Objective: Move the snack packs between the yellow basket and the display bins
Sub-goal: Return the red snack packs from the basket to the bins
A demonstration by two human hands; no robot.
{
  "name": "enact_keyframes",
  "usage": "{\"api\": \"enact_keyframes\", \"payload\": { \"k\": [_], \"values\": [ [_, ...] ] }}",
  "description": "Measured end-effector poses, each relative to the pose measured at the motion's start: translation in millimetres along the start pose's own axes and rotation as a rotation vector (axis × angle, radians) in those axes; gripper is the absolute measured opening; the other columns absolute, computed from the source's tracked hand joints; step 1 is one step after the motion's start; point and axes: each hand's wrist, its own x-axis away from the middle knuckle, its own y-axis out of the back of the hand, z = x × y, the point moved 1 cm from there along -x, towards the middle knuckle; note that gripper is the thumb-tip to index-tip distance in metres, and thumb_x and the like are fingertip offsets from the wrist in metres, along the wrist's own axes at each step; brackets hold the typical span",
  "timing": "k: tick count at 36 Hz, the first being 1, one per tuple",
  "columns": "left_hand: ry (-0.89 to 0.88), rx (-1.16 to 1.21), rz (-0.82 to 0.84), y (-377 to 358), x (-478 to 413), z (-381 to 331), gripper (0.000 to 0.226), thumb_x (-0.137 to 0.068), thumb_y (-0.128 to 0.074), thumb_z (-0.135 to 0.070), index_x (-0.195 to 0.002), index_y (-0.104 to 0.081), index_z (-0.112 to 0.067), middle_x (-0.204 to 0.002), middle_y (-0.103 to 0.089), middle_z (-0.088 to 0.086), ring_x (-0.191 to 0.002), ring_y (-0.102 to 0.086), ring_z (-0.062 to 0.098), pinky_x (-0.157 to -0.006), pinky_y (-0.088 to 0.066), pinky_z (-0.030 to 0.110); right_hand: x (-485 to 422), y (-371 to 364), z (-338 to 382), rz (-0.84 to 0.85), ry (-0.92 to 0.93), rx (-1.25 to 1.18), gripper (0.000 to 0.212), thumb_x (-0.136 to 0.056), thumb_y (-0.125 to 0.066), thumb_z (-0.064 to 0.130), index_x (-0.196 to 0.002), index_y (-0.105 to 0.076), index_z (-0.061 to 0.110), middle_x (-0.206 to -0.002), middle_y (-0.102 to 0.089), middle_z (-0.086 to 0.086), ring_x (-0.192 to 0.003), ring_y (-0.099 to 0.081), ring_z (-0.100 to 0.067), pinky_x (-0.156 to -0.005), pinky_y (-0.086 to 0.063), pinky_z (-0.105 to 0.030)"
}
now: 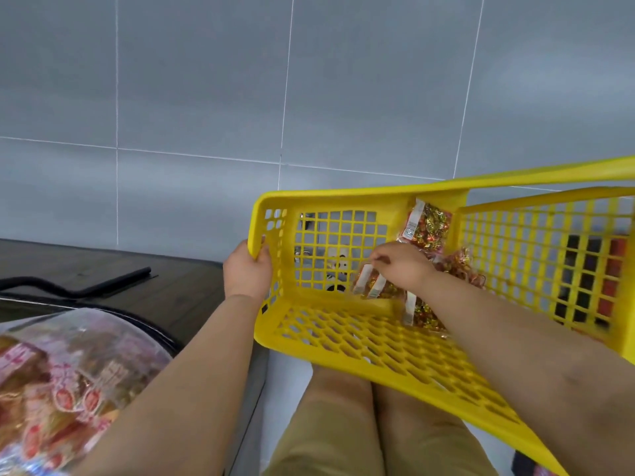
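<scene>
My left hand grips the rim of the lattice plastic yellow basket at 9 o'clock. Inside, my right hand has its fingers pinching crinkly snack packs. Clear-wrapped packets lie at 8 o'clock.

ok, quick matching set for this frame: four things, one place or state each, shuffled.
1 left hand
2 right hand
3 yellow basket
4 pink packs

a tilted, above the knees
b lower left, beside the left forearm
c gripping the basket's corner rim
d inside the basket, grasping gold-and-red snack packs

Pairs: 1-c, 2-d, 3-a, 4-b
</scene>
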Motion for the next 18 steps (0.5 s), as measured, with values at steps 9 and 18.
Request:
{"api": "enact_keyframes", "payload": {
  "k": [9, 18],
  "values": [
    [-0.023, 0.068, -0.012, 3, 6, -7, 0.010, -0.093, -0.056, -0.031, -0.097, -0.060, -0.023, -0.084, -0.062, -0.001, -0.079, -0.060, 0.022, -0.078, -0.052, 0.039, 14, 21, 27, -0.275, 0.066, -0.413, 0.010, -0.094, -0.057, 0.021, -0.096, -0.067, 0.019, -0.097, -0.064, 0.006, -0.088, -0.056, -0.009, -0.077, -0.044, -0.022],
    [-0.490, 0.092, -0.035, -2, 40, -27, 0.067, -0.079, -0.074, -0.034, -0.135, -0.046, -0.011, -0.122, -0.051, 0.007, -0.114, -0.049, 0.018, -0.097, -0.039, 0.026, 16, 37, 46, -0.222, -0.084, -1.106, 0.008, -0.092, -0.060, 0.016, -0.086, -0.064, 0.021, -0.069, -0.059, 0.002, -0.061, -0.061, -0.007, -0.058, -0.052, -0.018]
  ]
}}
